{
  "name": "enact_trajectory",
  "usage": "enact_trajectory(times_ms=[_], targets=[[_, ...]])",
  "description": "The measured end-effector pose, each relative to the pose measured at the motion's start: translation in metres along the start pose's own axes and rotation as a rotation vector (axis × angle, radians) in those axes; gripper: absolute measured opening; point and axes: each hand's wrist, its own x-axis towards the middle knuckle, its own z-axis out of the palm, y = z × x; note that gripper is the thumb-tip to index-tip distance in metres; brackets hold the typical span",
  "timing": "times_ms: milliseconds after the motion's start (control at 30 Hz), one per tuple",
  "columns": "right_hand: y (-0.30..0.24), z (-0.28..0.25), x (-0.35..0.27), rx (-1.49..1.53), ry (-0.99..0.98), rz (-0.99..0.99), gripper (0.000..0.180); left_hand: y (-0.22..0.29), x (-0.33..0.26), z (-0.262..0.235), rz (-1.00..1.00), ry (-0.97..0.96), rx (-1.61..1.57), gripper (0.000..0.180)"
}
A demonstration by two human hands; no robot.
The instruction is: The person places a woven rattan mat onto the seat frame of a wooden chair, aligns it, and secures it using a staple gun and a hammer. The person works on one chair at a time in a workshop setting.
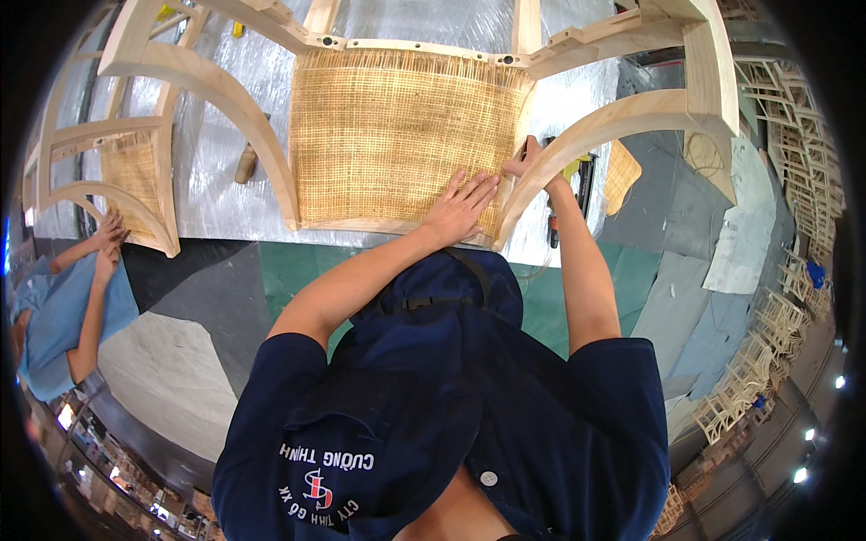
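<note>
A pale wooden chair frame point(230, 90) lies on the table before me, with a woven cane panel point(388, 135) across its middle. Loose strand ends fringe the panel's far edge. My left hand point(462, 207) rests flat on the cane near its right front corner, fingers spread. At the right side rail, my right hand point(534, 162) is closed around the wood, its thumb toward the cane; the curved front piece partly hides its fingers. Just right of that hand lies a yellow and black tool point(582, 169), partly behind the frame.
A cane offcut point(621, 178) lies right of the tool. Left of the panel is a wooden-handled tool point(245, 164). At far left a co-worker's hands point(110, 233) touch another caned frame point(167, 180). Many chair frames point(798, 144) are stacked along the right.
</note>
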Motion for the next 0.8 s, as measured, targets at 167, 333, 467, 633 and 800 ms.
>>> enact_trajectory(times_ms=[167,333,467,633,800], targets=[[-0.002,0.0,-0.002,0.012,0.016,-0.04,0.09,0.001,-0.001,-0.001,-0.001,0.003,0.001,0.091],[0.004,0.004,0.002,-0.048,0.018,0.033,0.09,0.001,-0.001,-0.001,-0.008,-0.074,0.008,0.095],[0.008,0.01,0.004,0.02,0.116,-0.098,0.087,0.002,-0.001,-0.001,-0.001,-0.005,-0.008,0.1],[0.011,0.01,0.004,0.04,0.088,-0.015,0.087,0.003,0.0,-0.004,-0.001,-0.078,0.001,0.103],[0.014,0.006,-0.003,0.206,0.036,-0.178,0.079,0.005,0.002,-0.006,0.014,-0.018,0.08,0.102]])
